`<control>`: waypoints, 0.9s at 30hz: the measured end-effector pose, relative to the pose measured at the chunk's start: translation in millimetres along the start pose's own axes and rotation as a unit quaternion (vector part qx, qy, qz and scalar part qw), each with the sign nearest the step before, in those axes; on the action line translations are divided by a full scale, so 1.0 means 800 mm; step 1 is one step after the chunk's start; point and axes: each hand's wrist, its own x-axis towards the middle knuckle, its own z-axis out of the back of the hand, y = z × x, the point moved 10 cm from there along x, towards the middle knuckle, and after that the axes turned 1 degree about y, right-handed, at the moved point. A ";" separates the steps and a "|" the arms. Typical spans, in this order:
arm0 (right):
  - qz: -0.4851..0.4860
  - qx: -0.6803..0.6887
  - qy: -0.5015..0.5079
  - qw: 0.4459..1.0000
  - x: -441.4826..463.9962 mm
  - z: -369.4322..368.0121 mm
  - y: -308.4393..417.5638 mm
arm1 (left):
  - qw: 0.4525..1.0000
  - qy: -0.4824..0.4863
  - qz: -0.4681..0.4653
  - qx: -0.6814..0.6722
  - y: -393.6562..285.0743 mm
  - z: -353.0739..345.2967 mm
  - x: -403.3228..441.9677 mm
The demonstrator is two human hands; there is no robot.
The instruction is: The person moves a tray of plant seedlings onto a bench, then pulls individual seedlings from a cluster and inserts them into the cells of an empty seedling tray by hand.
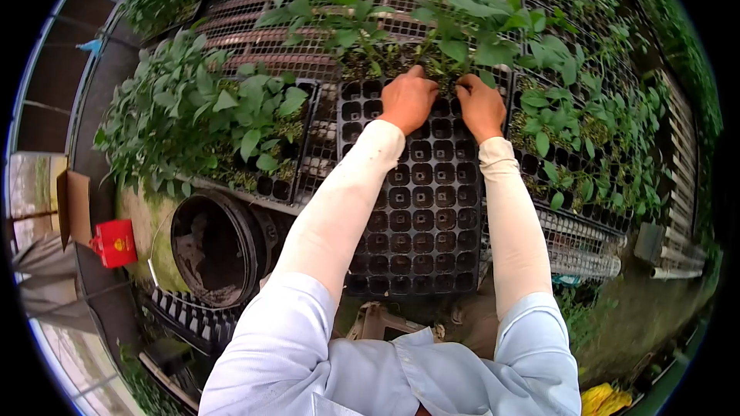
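A black seedling tray (422, 199) lies before me, its near cells without plants and its far cells holding leafy seedlings (455, 11). My left hand (408, 100) is over the tray's far half, fingers curled in at the base of the seedlings. Close beside it on the right, my right hand (481, 106) has thumb and fingers drawn together at the same row. What either set of fingertips pinches, if anything, is too small and covered to make out. Both fingertips point inward towards each other with a small gap between them.
More trays of seedlings stand left (208, 108) and right (586, 131) on a mesh bench (324, 131). Below left are a black bucket (216, 246), a red box (116, 243) and a cardboard box (75, 208). A yellow bag (605, 399) lies at lower right.
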 end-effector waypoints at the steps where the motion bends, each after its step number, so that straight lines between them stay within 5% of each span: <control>1: 0.001 0.008 0.010 1.000 0.001 -0.005 -0.002 | 1.000 0.006 0.006 0.014 0.003 -0.004 -0.006; 6: -0.032 -0.009 -0.021 0.999 0.005 -0.015 -0.016 | 0.997 0.071 0.024 -0.001 0.008 -0.007 -0.006; 8: -0.022 -0.067 0.065 0.995 0.010 -0.024 -0.013 | 0.991 0.127 0.031 -0.006 0.013 0.000 -0.018; 16: 0.033 -0.006 -0.050 0.998 -0.077 0.040 0.102 | 0.958 0.217 -0.108 -0.157 0.015 0.171 -0.159; 19: 0.059 0.142 0.049 0.987 -0.121 0.012 0.177 | 0.894 0.380 0.071 -0.229 0.090 0.234 -0.219; 22: 0.093 0.270 0.132 0.949 -0.170 -0.018 0.271 | 0.936 0.279 0.190 -0.096 0.201 0.289 -0.248; 24: 0.208 0.309 0.150 0.916 -0.195 -0.029 0.343 | 0.961 0.163 0.221 0.002 0.263 0.306 -0.255; 27: 0.257 0.298 0.159 0.905 -0.203 -0.066 0.403 | 0.953 0.024 0.293 -0.068 0.338 0.285 -0.259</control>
